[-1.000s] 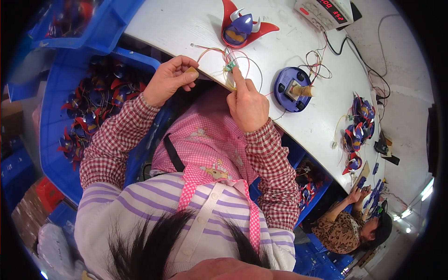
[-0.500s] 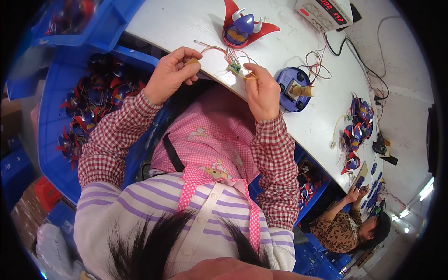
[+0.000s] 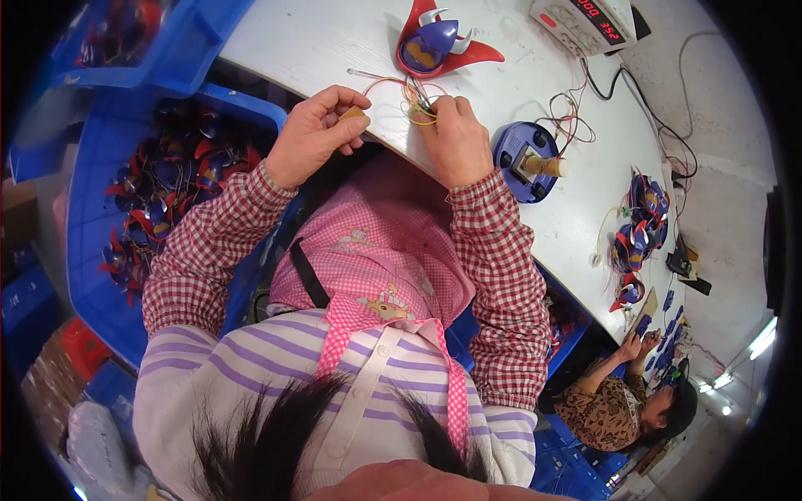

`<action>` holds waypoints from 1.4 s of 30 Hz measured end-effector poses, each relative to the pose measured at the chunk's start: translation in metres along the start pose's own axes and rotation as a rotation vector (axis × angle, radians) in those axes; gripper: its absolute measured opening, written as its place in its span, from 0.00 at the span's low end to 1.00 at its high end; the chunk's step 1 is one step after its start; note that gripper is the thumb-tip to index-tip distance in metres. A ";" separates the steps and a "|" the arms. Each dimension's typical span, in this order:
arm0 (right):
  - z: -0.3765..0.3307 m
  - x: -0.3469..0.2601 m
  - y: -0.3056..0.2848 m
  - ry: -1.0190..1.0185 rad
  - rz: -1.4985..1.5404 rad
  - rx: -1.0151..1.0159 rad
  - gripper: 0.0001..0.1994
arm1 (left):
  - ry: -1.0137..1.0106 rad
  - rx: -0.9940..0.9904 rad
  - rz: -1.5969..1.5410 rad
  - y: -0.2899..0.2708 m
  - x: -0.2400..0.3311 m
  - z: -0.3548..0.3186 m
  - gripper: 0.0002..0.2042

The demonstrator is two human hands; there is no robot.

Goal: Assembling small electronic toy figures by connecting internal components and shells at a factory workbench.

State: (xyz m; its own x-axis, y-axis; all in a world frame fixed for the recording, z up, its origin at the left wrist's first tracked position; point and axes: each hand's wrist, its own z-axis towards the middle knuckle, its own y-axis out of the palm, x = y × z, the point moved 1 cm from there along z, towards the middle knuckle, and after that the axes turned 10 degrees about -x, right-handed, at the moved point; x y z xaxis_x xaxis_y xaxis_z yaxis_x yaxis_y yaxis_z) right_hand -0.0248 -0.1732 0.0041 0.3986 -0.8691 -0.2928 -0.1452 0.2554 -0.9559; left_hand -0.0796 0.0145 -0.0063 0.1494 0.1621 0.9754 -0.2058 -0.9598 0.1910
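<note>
A white tabletop [image 3: 326, 42] runs diagonally through a workroom, with a pale wall beyond its right side. At its near edge, the left hand [image 3: 319, 135] pinches a small tan piece [image 3: 354, 114] between thumb and forefinger. The right hand [image 3: 459, 146] is curled, its fingertips drawn in and touching a tangle of thin coloured wires [image 3: 415, 92] on the tabletop; the fingers hide whether they grip a wire or just rest there. Just beyond the wires sits a purple toy head [image 3: 439, 37] with silver horns and red wing-like sides. To the right of the right hand lies a round blue-purple base [image 3: 511, 150] with a tan cylinder standing out of it. Farther off are a power unit [image 3: 576, 25] with lit red digits and, along the right side, a row of similar toy heads [image 3: 639, 238]. On the left, below the tabletop, a blue bin [image 3: 83, 242] holds many more. At lower right, a co-worker [image 3: 606, 413] in a patterned top handles a small dark piece.
</note>
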 end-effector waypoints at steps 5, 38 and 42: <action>-0.002 0.004 0.007 -0.090 -0.147 0.126 0.07 | -0.014 0.003 -0.009 0.000 0.000 0.001 0.10; -0.003 0.009 0.002 -0.122 -0.059 0.176 0.07 | 0.060 -0.013 -0.035 0.005 0.003 0.005 0.10; -0.001 0.007 -0.007 -0.036 0.290 0.102 0.06 | 0.047 -0.044 -0.088 0.015 0.007 0.013 0.08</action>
State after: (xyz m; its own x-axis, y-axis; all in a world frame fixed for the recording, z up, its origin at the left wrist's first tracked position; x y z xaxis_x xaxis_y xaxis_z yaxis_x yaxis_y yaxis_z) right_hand -0.0222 -0.1815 0.0086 0.3862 -0.7383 -0.5529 -0.1669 0.5336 -0.8291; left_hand -0.0687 -0.0019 0.0023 0.1234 0.2574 0.9584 -0.2362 -0.9304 0.2803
